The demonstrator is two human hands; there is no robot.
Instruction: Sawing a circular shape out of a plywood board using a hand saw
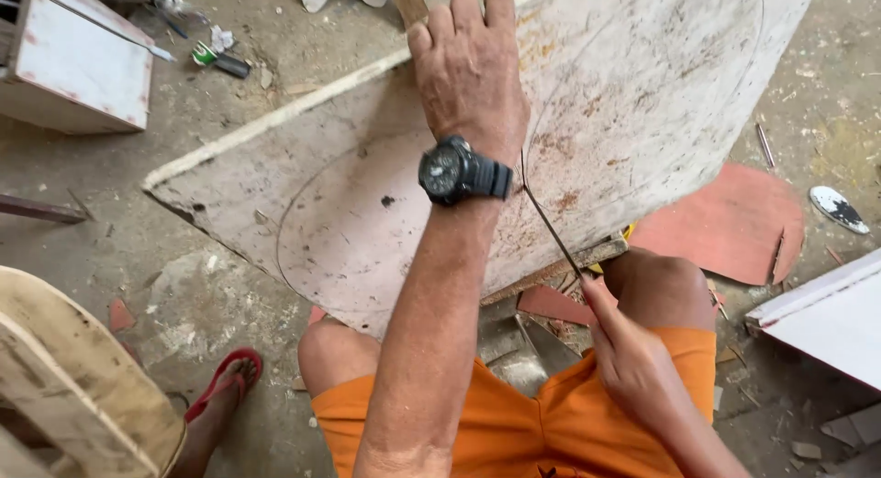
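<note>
Left hand [470,70] lies flat, fingers spread, pressing on a worn white board [642,102] tilted across the knees; black wristwatch [459,172] on that wrist. A curved pencil line runs over the board face. Right hand [633,359] is clenched around the lower end of a thin saw blade [549,223], which meets the board just right of the left wrist, near the bottom edge. The handle itself is hidden in the grip, probably a small hand saw. Orange shorts [514,423] below. Red sandal [223,382] on the concrete floor [184,294], red offcut [734,226] lying right of the board, white box [78,61] top left; contents not visible
</note>
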